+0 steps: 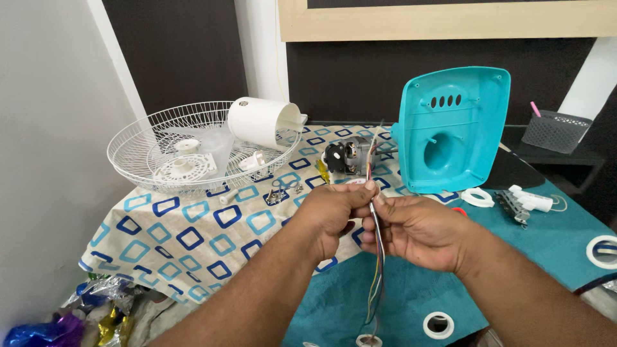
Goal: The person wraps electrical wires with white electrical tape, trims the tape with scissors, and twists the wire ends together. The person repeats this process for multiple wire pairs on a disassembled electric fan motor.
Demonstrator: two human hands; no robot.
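My left hand (328,215) and my right hand (418,230) meet in the middle of the view. Both pinch a bundle of thin coloured wires (376,276) that hangs down between them. The wire ends stick up above my fingertips toward a small fan motor (347,157) lying on the patterned cloth. A turquoise plastic fan housing (450,128) stands upright just right of the motor.
A white wire fan guard (138,144) at back left holds white plastic parts and a white cylindrical cover (260,122). Small screws (283,191) lie on the cloth. White tape rolls (439,324), a white part (530,199) and a mesh basket (556,130) sit to the right.
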